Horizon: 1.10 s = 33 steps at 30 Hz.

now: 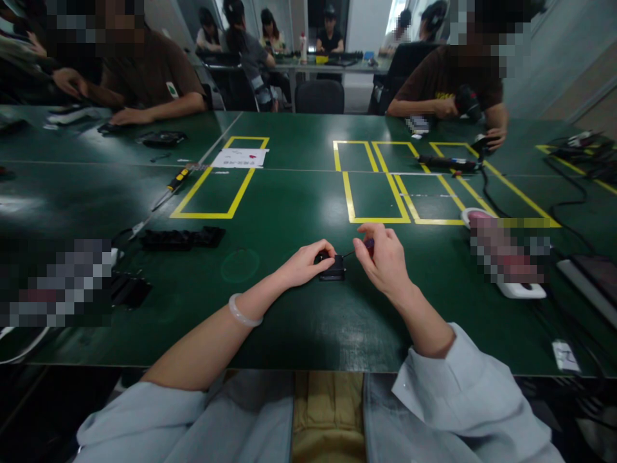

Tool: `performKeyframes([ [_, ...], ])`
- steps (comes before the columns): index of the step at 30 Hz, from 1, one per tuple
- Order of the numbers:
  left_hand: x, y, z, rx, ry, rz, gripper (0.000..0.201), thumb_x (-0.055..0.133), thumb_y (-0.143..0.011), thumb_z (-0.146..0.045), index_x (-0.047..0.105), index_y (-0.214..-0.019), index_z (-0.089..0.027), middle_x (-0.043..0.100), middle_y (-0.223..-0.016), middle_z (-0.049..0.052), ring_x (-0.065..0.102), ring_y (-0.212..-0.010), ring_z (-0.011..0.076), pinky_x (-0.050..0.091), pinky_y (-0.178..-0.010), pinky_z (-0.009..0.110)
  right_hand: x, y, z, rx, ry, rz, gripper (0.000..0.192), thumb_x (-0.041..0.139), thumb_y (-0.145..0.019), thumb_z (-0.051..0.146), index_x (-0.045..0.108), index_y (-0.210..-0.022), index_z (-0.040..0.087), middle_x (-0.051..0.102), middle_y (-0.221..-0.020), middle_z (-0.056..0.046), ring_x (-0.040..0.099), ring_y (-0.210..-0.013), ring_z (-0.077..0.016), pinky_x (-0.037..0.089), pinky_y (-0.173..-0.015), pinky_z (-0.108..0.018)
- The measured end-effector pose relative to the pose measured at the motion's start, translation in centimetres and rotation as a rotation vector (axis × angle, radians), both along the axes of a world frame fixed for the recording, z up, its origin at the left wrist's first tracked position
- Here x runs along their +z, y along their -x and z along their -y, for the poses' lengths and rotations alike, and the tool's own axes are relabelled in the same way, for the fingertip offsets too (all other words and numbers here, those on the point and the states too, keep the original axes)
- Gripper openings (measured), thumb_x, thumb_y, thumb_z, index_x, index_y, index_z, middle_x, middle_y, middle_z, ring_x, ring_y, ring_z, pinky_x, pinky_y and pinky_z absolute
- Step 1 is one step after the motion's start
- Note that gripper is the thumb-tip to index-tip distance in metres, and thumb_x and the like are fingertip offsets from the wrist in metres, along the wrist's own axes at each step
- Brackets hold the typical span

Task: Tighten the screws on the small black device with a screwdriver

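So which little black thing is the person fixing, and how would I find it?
Look at the big green table, at the near edge in the middle, below the yellow tape boxes. The small black part sits between the left hand and right hand. Unlike the longer black pieces off to the left, it is the one being held, with a thin tool touching it.

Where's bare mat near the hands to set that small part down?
Bare mat lies between the left hand and the black strip, and inside the yellow-taped box beyond the right hand. The left hand holds the small black part. Crowded on the right: white power strip and cables.
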State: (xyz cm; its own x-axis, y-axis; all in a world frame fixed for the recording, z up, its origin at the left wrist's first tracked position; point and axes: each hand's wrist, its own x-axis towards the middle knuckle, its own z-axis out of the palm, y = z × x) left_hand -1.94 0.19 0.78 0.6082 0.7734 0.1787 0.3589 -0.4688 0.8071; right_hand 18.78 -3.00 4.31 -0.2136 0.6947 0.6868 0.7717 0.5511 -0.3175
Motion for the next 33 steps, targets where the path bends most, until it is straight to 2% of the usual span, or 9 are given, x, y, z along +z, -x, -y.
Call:
performKeyframes([
  [19,-0.07,0.05,0.04,-0.002,0.003,0.007,0.015,0.052,-0.091,-0.030,0.058,-0.096,-0.018,0.063,-0.096,0.004,0.059,-0.088,0.0168,0.046,-0.083,0.030,0.02,-0.05,-0.05,-0.005,0.019,0.021,0.017,0.044,-0.094,0.032,0.053,-0.102,0.021,0.062,-0.080,-0.003,0.053,-0.069,-0.0174,0.043,-0.073,-0.034],
  [29,-0.06,0.04,0.01,-0.004,-0.001,0.002,0.014,0.052,-0.091,-0.028,0.058,-0.097,-0.017,0.063,-0.096,0.004,0.059,-0.087,0.0167,0.046,-0.083,0.030,0.01,0.01,-0.03,-0.012,-0.021,0.012,0.019,0.041,-0.091,0.022,0.051,-0.107,0.020,0.059,-0.073,-0.001,0.053,-0.067,-0.0178,0.044,-0.074,-0.034],
  [33,-0.03,0.03,0.02,-0.001,-0.004,-0.004,0.014,0.052,-0.091,-0.028,0.058,-0.097,-0.017,0.063,-0.096,0.004,0.059,-0.087,0.0164,0.046,-0.082,0.029,-0.16,-0.05,-0.11,-0.005,-0.015,0.015,0.018,0.044,-0.093,0.028,0.052,-0.106,0.020,0.061,-0.077,-0.002,0.053,-0.068,-0.0176,0.043,-0.074,-0.035],
])
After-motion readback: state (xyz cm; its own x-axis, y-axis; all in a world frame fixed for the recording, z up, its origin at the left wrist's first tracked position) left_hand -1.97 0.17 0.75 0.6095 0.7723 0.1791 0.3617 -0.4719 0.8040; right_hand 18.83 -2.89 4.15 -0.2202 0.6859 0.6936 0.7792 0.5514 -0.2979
